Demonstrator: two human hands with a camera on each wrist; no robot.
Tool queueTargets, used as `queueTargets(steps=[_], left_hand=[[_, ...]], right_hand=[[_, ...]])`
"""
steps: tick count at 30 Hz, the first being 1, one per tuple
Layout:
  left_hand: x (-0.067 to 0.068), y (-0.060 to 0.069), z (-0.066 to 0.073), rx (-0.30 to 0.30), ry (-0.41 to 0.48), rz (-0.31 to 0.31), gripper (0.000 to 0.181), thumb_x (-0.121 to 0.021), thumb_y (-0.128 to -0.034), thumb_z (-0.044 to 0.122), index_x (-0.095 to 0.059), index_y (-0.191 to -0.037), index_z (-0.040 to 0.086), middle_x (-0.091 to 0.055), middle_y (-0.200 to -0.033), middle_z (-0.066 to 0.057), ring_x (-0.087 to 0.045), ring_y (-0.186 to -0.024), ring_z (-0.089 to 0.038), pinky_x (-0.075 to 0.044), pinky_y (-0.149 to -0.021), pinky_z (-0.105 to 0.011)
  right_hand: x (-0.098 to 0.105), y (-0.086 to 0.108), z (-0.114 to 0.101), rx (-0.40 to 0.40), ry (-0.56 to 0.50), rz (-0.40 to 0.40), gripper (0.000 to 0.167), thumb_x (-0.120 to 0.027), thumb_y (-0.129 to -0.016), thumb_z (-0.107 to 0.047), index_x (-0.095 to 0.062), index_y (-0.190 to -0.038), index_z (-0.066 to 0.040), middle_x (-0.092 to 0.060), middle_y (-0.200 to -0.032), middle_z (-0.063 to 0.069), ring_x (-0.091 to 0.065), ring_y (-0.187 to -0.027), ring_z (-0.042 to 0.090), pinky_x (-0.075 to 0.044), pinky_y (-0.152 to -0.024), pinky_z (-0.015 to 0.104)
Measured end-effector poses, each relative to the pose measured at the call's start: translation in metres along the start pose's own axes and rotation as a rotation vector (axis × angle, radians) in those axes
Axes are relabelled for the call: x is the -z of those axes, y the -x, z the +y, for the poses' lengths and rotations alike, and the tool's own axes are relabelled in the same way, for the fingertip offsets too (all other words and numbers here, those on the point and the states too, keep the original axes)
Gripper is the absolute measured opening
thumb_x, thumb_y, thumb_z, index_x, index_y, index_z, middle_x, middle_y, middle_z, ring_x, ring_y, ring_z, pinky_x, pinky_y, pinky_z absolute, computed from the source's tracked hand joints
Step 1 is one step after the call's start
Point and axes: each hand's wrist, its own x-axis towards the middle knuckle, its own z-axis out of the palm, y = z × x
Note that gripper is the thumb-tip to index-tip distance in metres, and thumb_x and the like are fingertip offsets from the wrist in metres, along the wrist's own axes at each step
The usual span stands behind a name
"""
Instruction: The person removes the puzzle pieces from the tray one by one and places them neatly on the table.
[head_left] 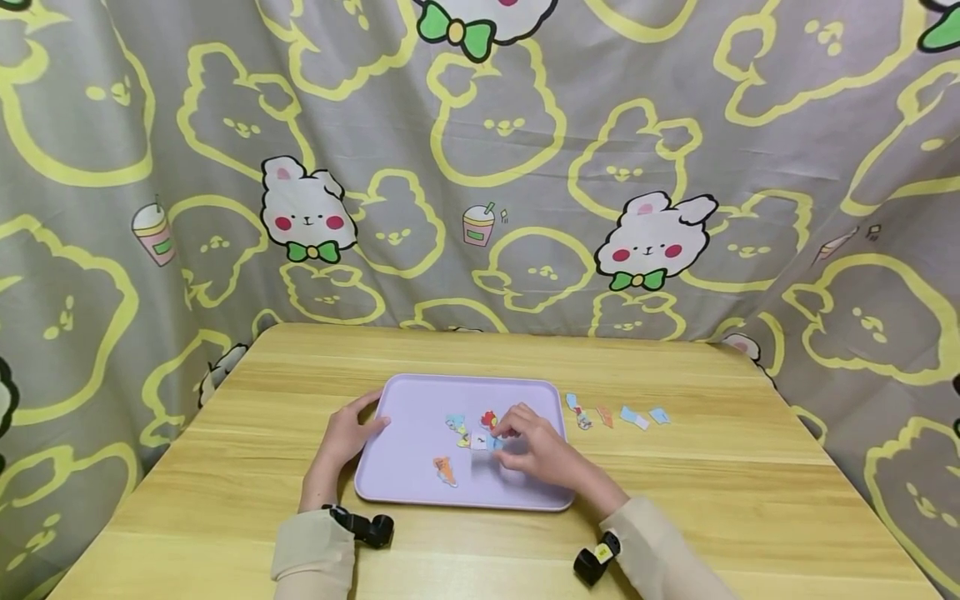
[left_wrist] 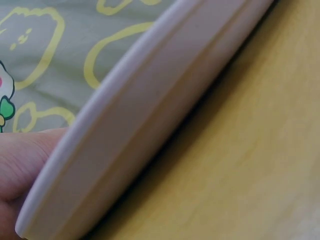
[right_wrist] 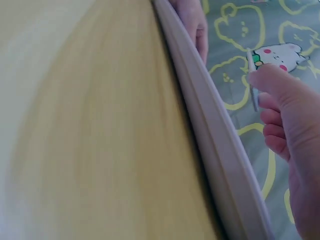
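Note:
A lilac tray (head_left: 420,492) lies on the table with several small printed paper pieces on it. My left hand (head_left: 347,433) holds the tray's left rim, its thumb over the edge. In the left wrist view, part of that hand (left_wrist: 25,170) shows behind the tray's side wall (left_wrist: 125,120). Above the tray's right half, my right hand (head_left: 540,448) pinches a thin flat puzzle piece (right_wrist: 252,80), seen nearly edge-on in the right wrist view. Close by are a red piece (head_left: 489,419), a light blue piece (head_left: 455,422) and a white piece (head_left: 478,441). An orange piece (head_left: 445,471) lies apart, nearer the front.
Right of the tray, more pieces lie on the wooden table (head_left: 712,483): one with a printed figure (head_left: 582,417), an orange one (head_left: 605,415), a blue-and-white one (head_left: 634,417) and a small blue one (head_left: 659,415). A patterned curtain (head_left: 525,208) hangs behind the table.

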Motion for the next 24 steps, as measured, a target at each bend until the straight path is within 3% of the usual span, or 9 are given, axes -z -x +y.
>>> queueTargets(steps=[6,15,24], left_hand=[[0.0008,0.0025,0.0018,-0.029,-0.002,0.028,0.053,-0.064,-0.0945,0.023,-0.049,-0.144,0.01,-0.046,-0.148,-0.025,-0.038,-0.139,-0.047,-0.033,-0.114,-0.06],[0.0005,0.0013,0.0018,0.002,0.002,0.009,0.054,-0.063,-0.0957,0.021,-0.047,-0.146,0.01,-0.043,-0.15,-0.024,-0.035,-0.141,-0.046,-0.03,-0.117,-0.058],[0.0005,0.0008,0.0009,0.012,-0.009,0.003,0.054,-0.063,-0.0953,0.02,-0.047,-0.146,0.01,-0.043,-0.15,-0.024,-0.036,-0.141,-0.046,-0.031,-0.116,-0.059]], right_hand=[[-0.0022,-0.0005,0.0006,-0.022,-0.039,0.094,0.025,-0.079,-0.078,-0.007,-0.066,-0.098,-0.009,-0.063,-0.09,0.001,-0.056,-0.083,0.01,-0.052,-0.072,0.019],[-0.0019,0.0006,0.0005,-0.055,-0.048,0.113,0.022,-0.077,-0.078,-0.005,-0.066,-0.097,-0.004,-0.063,-0.089,0.002,-0.056,-0.081,0.012,-0.053,-0.072,0.021],[0.0004,0.001,-0.0007,-0.072,-0.047,0.138,0.023,-0.078,-0.079,-0.006,-0.066,-0.098,-0.008,-0.063,-0.09,0.0,-0.057,-0.082,0.011,-0.053,-0.072,0.021]])
